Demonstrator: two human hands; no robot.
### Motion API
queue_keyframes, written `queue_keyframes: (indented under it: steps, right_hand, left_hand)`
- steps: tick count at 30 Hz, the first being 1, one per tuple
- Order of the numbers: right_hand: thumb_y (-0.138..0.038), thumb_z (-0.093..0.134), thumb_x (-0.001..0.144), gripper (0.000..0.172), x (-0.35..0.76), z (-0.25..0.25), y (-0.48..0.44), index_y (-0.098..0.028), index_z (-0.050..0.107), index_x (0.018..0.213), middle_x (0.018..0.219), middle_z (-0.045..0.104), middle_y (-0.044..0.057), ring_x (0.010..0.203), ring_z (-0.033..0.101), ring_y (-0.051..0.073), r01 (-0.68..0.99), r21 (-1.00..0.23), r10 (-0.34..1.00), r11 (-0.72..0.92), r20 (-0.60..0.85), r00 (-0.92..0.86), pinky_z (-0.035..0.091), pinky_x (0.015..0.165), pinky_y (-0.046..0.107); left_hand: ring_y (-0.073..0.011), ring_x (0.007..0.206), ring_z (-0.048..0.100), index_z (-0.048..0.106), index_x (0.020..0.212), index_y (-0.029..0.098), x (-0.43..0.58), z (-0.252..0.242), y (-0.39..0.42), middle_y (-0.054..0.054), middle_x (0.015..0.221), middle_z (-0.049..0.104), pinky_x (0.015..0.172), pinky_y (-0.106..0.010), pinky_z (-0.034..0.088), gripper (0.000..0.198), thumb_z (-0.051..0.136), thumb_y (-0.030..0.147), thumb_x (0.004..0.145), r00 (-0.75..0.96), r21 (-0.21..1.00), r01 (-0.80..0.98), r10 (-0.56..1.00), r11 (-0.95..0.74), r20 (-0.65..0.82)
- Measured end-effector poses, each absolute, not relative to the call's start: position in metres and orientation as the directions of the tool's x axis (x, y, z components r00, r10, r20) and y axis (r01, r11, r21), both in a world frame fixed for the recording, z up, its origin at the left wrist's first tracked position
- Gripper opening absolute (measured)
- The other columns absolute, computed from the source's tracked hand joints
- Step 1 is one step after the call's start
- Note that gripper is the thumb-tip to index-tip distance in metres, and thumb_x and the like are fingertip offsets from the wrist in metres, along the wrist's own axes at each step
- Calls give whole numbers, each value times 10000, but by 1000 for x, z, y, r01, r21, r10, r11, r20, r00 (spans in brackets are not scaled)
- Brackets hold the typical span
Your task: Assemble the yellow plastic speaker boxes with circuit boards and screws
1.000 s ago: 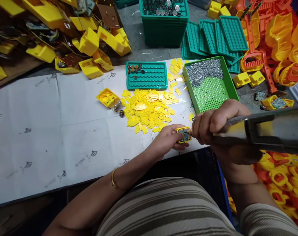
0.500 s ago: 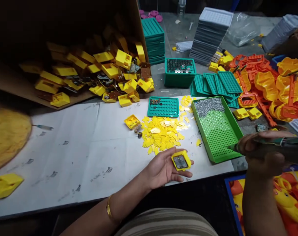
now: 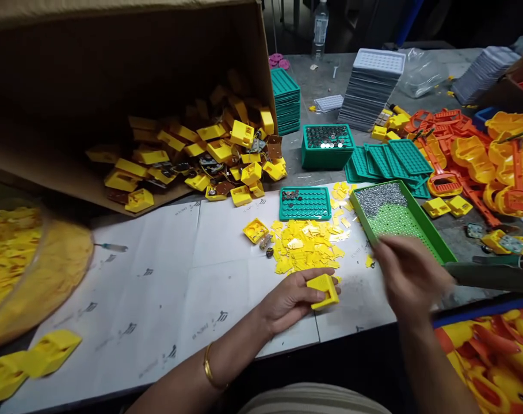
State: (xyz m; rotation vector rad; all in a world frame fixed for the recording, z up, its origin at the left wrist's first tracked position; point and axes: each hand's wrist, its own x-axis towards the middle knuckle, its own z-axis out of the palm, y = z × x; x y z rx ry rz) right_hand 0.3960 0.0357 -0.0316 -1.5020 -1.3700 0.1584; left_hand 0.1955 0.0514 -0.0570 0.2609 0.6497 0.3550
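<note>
My left hand [image 3: 289, 299] is closed around a small yellow plastic housing [image 3: 321, 289], with the thumb lying across it; the grey inner side seen earlier is now turned out of sight. My right hand [image 3: 412, 279] is smeared by motion over the near end of the green perforated tray [image 3: 442, 247], so its grip does not show. A dark green electric screwdriver [image 3: 498, 275] is just right of that hand, seemingly apart from it. Silvery screws [image 3: 381, 198] fill the tray's far end. Thin yellow plastic pieces [image 3: 308, 247] lie heaped beyond my left hand.
A cardboard box [image 3: 267, 69] of yellow housings lies at the back left. A teal tray [image 3: 305, 204] with button cells sits behind the yellow heap. On the left are a bag of yellow pieces [image 3: 67, 259] and two yellow housings [image 3: 49, 352]. Orange parts [image 3: 477, 155] crowd the right.
The housing in my left hand has been turned over. My right hand has moved left, off the screwdriver. The view has shifted, and a second housing shows at the lower left.
</note>
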Motion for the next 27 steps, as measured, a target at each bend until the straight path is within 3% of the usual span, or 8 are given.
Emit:
queue_keyframes:
  steps: [5, 10, 13, 17, 21, 24, 27]
  right_hand:
    - [-231, 553, 873, 198, 359, -60, 145, -177, 695, 999, 941, 677, 73, 780, 624, 161, 766, -639, 947, 65, 283, 155, 516, 707, 301]
    - [-341, 606, 841, 235, 347, -80, 179, -184, 729, 966, 867, 660, 82, 720, 596, 189, 842, -540, 974, 17, 200, 108, 459, 689, 329]
    - [-314, 589, 851, 200, 346, -80, 175, -197, 727, 935, 911, 659, 82, 751, 596, 194, 856, -517, 979, 11, 181, 97, 438, 683, 321]
    - [-240, 584, 852, 157, 347, -70, 174, -175, 699, 938, 881, 674, 62, 781, 609, 178, 835, -546, 985, 66, 167, 31, 450, 719, 297]
    - [-207, 546, 879, 203, 346, -60, 180, -210, 713, 994, 884, 655, 56, 782, 596, 164, 825, -515, 972, 232, 158, -175, 437, 721, 281]
    - [-205, 519, 893, 235, 344, -57, 186, -218, 723, 1009, 937, 646, 85, 816, 597, 193, 847, -410, 939, 338, 85, -334, 427, 718, 299]
    - [-200, 532, 882, 215, 342, -56, 190, -219, 734, 952, 954, 660, 82, 819, 611, 201, 866, -363, 931, 344, 8, -366, 431, 718, 304]
  left_hand:
    - [-156, 935, 674, 636, 1039, 170, 182, -47, 69, -66, 1044, 706, 901, -264, 461, 448, 782, 61, 629, 613, 517, -314, 586, 796, -530]
    - [-212, 1000, 672, 588, 1029, 208, 167, -41, 78, -60, 1226, 628, 881, -333, 517, 406, 779, 131, 679, 559, 529, -325, 611, 784, -560]
    - [-206, 969, 680, 578, 1077, 211, 163, -41, 80, -66, 1261, 606, 832, -328, 547, 419, 757, 132, 707, 545, 524, -313, 601, 792, -585]
    - [-194, 954, 685, 575, 1089, 189, 161, -40, 81, -82, 1244, 617, 833, -302, 545, 417, 753, 140, 715, 555, 490, -338, 591, 803, -586]
    - [-202, 949, 691, 548, 1060, 178, 160, -38, 83, -92, 1212, 627, 809, -277, 552, 411, 762, 154, 708, 567, 460, -345, 572, 818, -593]
    - [-220, 878, 712, 510, 1071, 198, 159, -37, 84, -96, 1200, 617, 679, -263, 573, 439, 765, 206, 713, 551, 491, -301, 569, 817, -610]
    - [-210, 801, 721, 515, 1109, 206, 158, -38, 87, -105, 1235, 583, 525, -208, 538, 449, 750, 244, 728, 531, 557, -271, 605, 785, -594]
